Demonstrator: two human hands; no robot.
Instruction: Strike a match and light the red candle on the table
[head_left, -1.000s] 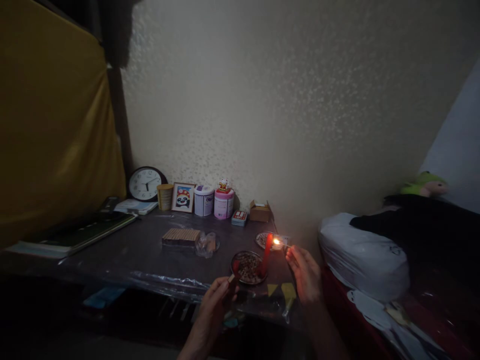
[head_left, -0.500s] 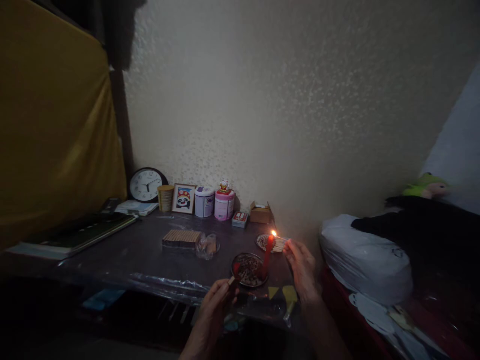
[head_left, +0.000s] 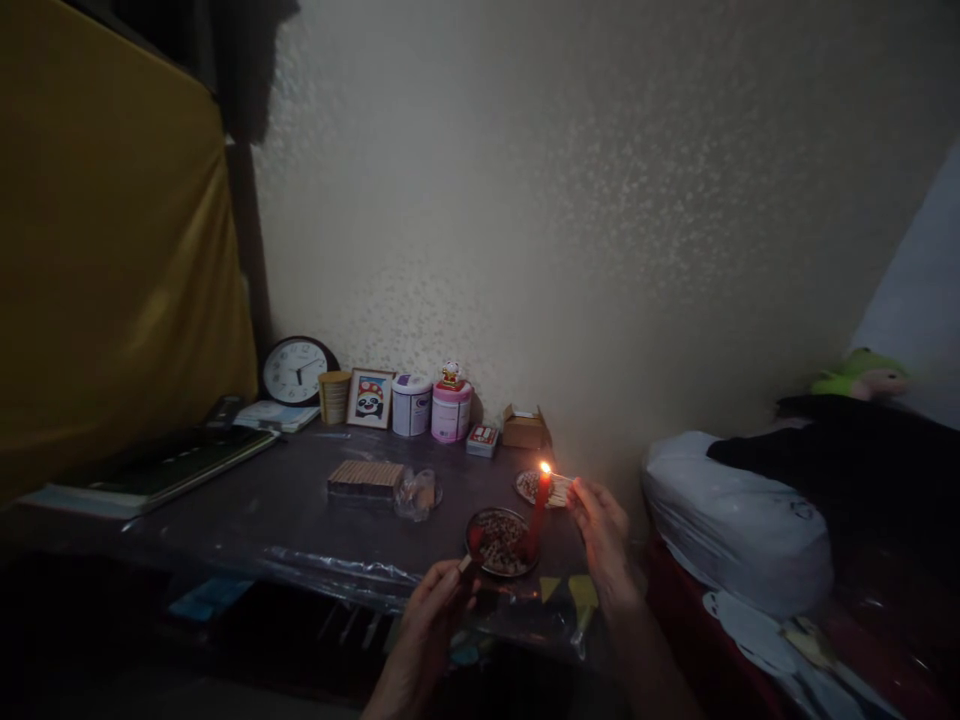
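Note:
My right hand (head_left: 602, 525) pinches a thin match (head_left: 562, 477) whose tip reaches the flame at the top of a red candle (head_left: 540, 505). The candle stands upright at the right side of a round dish (head_left: 469, 520) that holds many small brown bits. My left hand (head_left: 435, 600) is closed on a small dark piece with a pale edge (head_left: 465, 564), at the dish's near left side. Its kind is hard to make out in the dim light. Behind the candle, a second plate (head_left: 519, 488) holds pale sticks and small bits, partly hidden by the candle and my right hand.
A row of thin wooden pieces (head_left: 365, 478) and a clear plastic bag (head_left: 415, 495) lie mid-table. At the wall stand a clock (head_left: 298, 370), a picture frame (head_left: 370, 398), two tins (head_left: 451, 413) and a cardboard box (head_left: 523, 430). Yellow paper pieces (head_left: 581, 592) lie near the front edge.
The match tip and flame have shifted very slightly relative to the candle top. Both hands keep their grips. The view has moved a little.

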